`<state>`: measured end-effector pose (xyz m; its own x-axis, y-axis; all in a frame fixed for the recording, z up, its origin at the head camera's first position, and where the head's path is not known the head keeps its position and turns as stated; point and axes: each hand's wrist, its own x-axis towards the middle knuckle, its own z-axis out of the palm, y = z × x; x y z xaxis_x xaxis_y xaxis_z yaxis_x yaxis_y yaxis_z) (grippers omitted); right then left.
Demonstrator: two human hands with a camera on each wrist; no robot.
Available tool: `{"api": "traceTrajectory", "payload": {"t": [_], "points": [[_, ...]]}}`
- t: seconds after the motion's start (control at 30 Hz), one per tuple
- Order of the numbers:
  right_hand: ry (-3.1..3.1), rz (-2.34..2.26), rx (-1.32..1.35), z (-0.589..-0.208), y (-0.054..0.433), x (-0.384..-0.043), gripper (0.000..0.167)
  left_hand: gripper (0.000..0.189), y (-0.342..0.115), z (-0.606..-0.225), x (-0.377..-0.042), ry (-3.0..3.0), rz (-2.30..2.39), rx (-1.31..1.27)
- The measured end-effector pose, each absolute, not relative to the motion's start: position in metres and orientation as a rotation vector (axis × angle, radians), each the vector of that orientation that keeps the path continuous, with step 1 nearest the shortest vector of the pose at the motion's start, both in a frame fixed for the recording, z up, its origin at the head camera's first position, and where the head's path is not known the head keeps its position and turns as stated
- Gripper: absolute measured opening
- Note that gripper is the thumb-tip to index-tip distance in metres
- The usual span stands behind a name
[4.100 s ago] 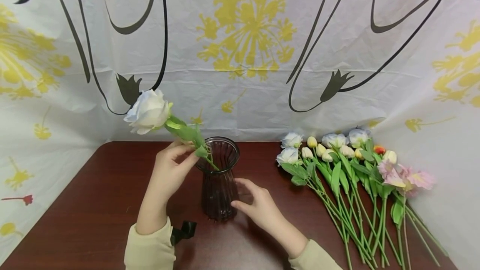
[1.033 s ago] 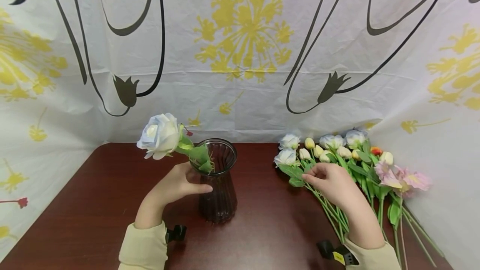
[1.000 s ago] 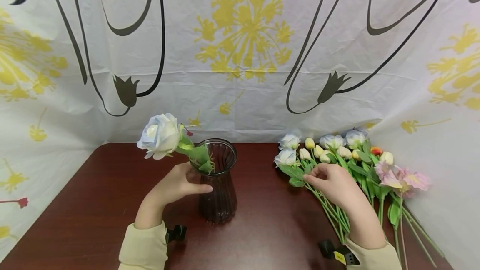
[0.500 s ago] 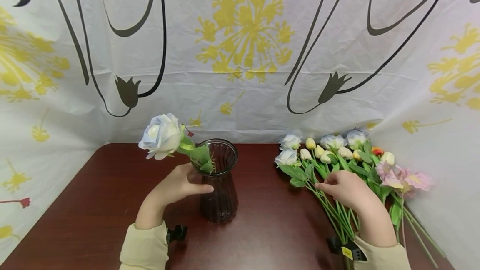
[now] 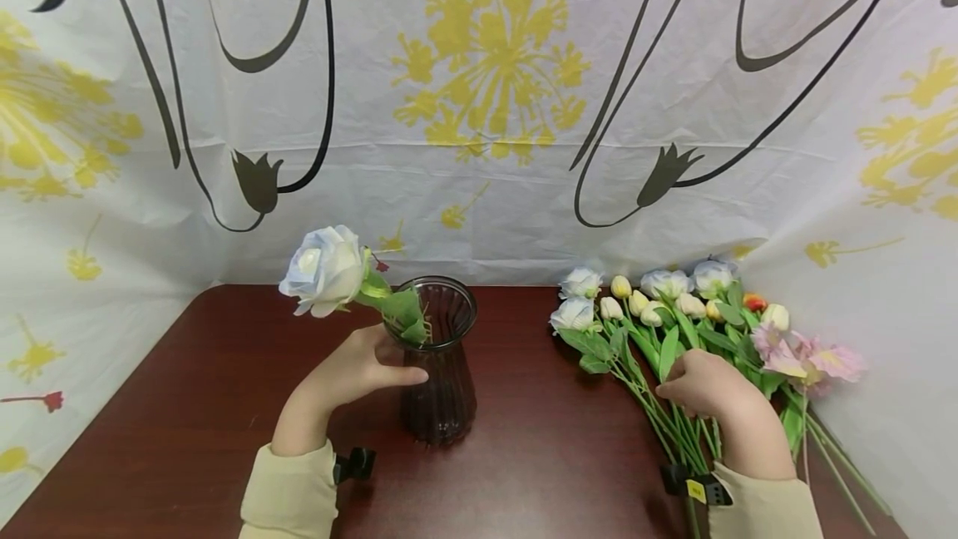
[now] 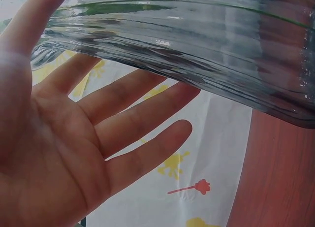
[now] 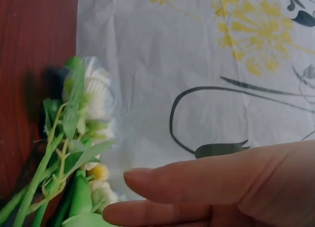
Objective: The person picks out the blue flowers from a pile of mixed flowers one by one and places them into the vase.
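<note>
A dark ribbed glass vase (image 5: 437, 393) stands upright on the table. One pale blue-white rose (image 5: 325, 271) leans left over its rim, with its green stem inside the glass. My left hand (image 5: 352, 373) holds the vase at the neck, thumb in front; in the left wrist view several fingers (image 6: 133, 99) reach the glass from the other side. My right hand (image 5: 711, 389) is over the stems of the flower bunch (image 5: 677, 431), beside the green tulip leaves. Its thumb (image 7: 167, 180) and forefinger lie slightly apart in the right wrist view, nothing visible between them. The other fingers are mostly hidden.
The bunch on the table's right holds blue-white roses (image 5: 576, 314), pale tulips (image 5: 651, 313), a red-orange tulip (image 5: 754, 302) and pink flowers (image 5: 816, 356). A printed cloth (image 5: 479, 206) hangs behind the dark red table (image 5: 187, 406) and along its sides.
The rose now rests in the vase, let go by my left hand, which has moved to the vase neck. My right hand left the vase for the bunch, then slid right and nearer along it.
</note>
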<state>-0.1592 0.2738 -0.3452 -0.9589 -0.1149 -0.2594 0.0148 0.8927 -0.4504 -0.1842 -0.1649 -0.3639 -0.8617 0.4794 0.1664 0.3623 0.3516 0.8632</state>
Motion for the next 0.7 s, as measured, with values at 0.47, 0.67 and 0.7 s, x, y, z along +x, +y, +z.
{"api": "traceTrajectory", "payload": {"t": [0.47,0.67,0.7], "points": [[2.641,-0.759,0.011,-0.361,0.281,-0.166,0.045,0.054,-0.166,-0.365,-0.186,2.488,1.536,0.795],[2.602,-0.792,0.055,-0.371,0.283,-0.169,0.047,0.053,-0.166,-0.365,-0.185,2.483,1.540,0.788],[2.595,-0.797,0.062,-0.372,0.284,-0.169,0.048,0.053,-0.166,-0.365,-0.185,2.483,1.539,0.789]]}}
